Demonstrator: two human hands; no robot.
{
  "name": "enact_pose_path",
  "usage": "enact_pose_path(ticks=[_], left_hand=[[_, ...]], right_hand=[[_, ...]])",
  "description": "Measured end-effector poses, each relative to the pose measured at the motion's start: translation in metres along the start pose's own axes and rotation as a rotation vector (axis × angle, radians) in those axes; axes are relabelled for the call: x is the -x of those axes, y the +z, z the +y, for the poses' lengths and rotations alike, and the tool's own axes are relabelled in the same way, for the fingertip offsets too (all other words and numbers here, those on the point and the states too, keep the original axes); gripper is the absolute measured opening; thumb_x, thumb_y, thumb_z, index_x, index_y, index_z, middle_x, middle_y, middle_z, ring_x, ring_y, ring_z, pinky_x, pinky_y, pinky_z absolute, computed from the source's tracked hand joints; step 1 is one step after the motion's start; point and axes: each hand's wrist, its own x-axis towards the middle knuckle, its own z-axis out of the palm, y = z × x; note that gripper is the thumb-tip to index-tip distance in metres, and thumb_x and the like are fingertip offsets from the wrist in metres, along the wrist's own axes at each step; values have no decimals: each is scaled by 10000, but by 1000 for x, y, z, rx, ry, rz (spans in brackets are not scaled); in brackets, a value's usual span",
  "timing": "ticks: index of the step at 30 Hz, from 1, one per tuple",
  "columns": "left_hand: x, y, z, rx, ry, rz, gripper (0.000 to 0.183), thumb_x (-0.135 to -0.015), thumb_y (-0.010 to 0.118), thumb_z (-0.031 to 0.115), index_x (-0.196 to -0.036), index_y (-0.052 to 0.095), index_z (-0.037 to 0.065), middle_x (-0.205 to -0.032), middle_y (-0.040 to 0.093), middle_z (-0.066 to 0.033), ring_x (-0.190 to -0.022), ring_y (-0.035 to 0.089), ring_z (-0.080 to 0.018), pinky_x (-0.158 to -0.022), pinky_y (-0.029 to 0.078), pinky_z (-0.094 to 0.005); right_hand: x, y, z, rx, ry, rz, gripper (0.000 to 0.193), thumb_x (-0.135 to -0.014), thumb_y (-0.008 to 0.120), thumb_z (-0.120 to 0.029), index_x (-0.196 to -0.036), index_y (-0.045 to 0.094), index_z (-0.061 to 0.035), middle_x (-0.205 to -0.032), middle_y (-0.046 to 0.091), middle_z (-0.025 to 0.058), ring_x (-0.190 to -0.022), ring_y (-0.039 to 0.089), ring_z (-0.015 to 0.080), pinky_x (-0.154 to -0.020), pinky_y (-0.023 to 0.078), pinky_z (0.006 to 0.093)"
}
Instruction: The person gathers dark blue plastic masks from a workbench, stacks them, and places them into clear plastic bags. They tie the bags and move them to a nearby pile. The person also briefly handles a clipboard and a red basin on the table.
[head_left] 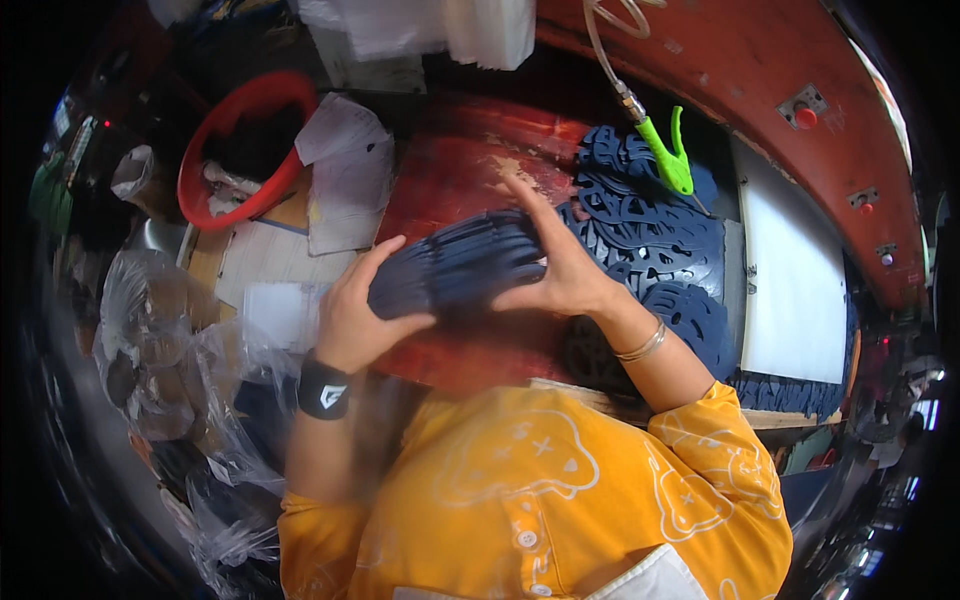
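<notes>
Worn red workbench (450, 180) — dark blue cut-out pieces (650, 240), white sheet (795, 275) and papers (345, 170) on top.

Stack of cutouts (455, 268) between hands; cutout pile (650, 240) right; basin (240, 140) left.

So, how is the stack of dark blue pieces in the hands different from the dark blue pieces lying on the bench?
The stack is squared up, held off the bench between the left hand and right hand; the loose pieces lie spread and overlapping. The loose pieces show cut-out patterns; the stack shows mainly edges. Both are dark blue.
</notes>
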Motion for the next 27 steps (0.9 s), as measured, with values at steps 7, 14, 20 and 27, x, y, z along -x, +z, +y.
enact_pose_path(ticks=[7, 14, 20, 27], left_hand=[[-5, -1, 0, -32, -37, -46, 727, -585, 862, 144, -1232, 543, 59, -1115, 633, -151, -1021, 624, -306, -893, 486, -374], [-6, -2, -2, 14, -1, 1, 613, -690, 794, 305, -1210, 548, 91, -1128, 625, -132, -1031, 601, -343, -863, 486, -399], [-6, -4, -14, 104, 18, -37, 434, -946, 472, 314, -1237, 513, -5, -1109, 614, -198, -1026, 604, -328, -901, 452, -351], [-7, -6, -21, 274, -57, -51, 343, -940, 493, 235, -1209, 538, 28, -1085, 632, -195, -1024, 602, -357, -885, 454, -368]], right_hand=[[3, 11, -36, 616, -383, 94, 634, -583, 793, -210, -1163, 574, -82, -1135, 527, 75, -1082, 498, 278, -882, 385, 430], [1, 38, -42, 815, -227, 29, 471, -612, 782, -233, -1016, 587, -88, -1043, 531, 55, -1073, 503, 259, -912, 347, 429], [-12, 43, -46, 843, -253, -23, 469, -659, 750, -214, -1070, 564, -85, -896, 540, 43, -941, 528, 218, -872, 359, 396], [-15, 47, -45, 872, -224, -14, 523, -666, 738, -181, -1142, 552, -71, -843, 541, 31, -881, 530, 210, -868, 358, 405]])
